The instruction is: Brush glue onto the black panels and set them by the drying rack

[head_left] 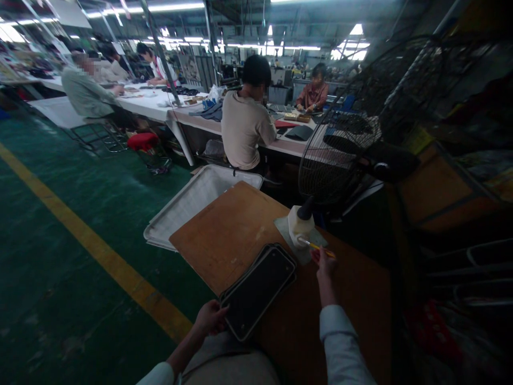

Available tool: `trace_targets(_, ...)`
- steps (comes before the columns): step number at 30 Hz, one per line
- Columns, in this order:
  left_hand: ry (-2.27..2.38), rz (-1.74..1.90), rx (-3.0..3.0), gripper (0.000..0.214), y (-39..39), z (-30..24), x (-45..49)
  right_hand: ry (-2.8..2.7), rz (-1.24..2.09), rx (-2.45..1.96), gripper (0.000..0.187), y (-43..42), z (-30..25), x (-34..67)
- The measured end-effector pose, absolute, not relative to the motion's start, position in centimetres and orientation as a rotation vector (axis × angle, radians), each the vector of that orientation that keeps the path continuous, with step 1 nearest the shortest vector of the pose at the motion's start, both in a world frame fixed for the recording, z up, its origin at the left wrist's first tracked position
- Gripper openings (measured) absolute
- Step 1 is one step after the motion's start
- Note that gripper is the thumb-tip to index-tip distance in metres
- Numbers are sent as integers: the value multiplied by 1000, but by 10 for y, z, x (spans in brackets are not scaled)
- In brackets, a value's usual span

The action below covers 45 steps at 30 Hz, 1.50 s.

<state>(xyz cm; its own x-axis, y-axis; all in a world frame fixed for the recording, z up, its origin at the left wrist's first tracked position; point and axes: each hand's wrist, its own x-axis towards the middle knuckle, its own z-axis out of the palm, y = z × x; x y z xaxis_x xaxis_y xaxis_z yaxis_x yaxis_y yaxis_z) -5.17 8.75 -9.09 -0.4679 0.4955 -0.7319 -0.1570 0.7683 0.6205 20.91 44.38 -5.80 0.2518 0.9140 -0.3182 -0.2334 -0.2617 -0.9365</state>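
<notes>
My right hand (pixel 324 262) is closed around a thin yellow-handled brush (pixel 316 246). The brush tip reaches the lower opening of a whitish plastic bottle (pixel 300 224) with a dark cone-shaped top. Under the bottle lies a pale sheet (pixel 284 229) on the brown board. My left hand (pixel 211 316) pinches the near left edge of a dark rounded rectangular panel (pixel 258 291) with a light rim and small dots near its corners. That panel rests on a small stack of similar ones, their edges showing behind it.
The brown board (pixel 236 219) overlies a white plastic bin (pixel 192 200). A large caged fan (pixel 340 155) stands beyond the bottle. A seated person (pixel 244 123) works at a long table (pixel 148 107) ahead, with other people farther off. A cardboard box (pixel 433 187) is at right.
</notes>
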Motion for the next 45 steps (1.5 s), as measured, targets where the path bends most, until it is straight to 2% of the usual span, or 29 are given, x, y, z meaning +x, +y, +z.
trace_targets(10, 1912, 789, 260, 67, 87, -91, -51, -689, 1185, -1408, 53, 428, -53, 231)
trace_targets(19, 1885, 819, 218, 66, 84, -100, -52, -1090, 1021, -1390, 52, 422, -36, 215)
trace_targets(28, 1869, 815, 193, 57, 89, -77, -49, -1506, 807, -1425, 56, 420, -45, 204)
trace_targets(32, 1856, 803, 187, 52, 88, -78, -50, -1667, 740, -1400, 51, 413, -48, 206)
trace_targets(45, 1851, 858, 195, 61, 84, -87, -51, -2144, 553, -1222, 29, 417, -29, 218)
